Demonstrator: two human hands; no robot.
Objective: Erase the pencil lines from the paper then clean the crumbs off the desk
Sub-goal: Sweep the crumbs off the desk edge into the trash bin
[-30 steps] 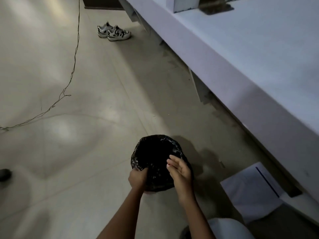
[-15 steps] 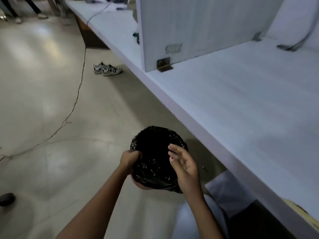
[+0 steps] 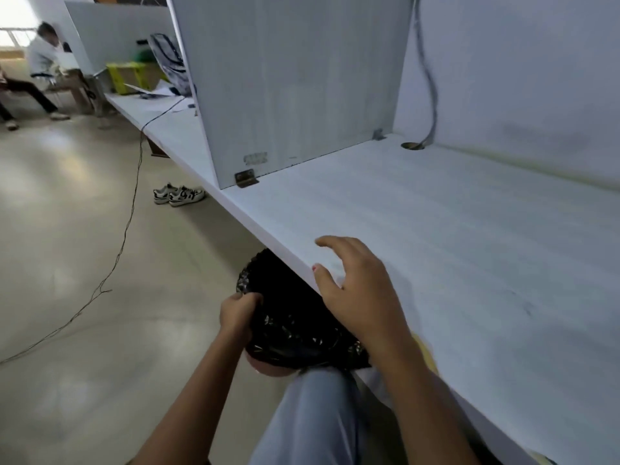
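You are at the clean-up stage, by the look of it — the bin (image 3: 288, 317) is at the desk (image 3: 436, 236) edge, its black-lined mouth tucked just under the front lip; your left hand (image 3: 239, 312) has its fingers clamped on the bin's near rim, holding it there; your right hand (image 3: 355, 290) hovers over the desk edge directly above the bin, fingers spread and slightly curled, gripping nothing. The paper cannot be told for certain; only a yellowish sliver shows on the desk near your right wrist, so whether the pencil lines are gone cannot be judged. Crumbs are too small to make out on the blurred desk top near the bin — I judge the sweeping into the bin is still to do; the erasing seems behind you.
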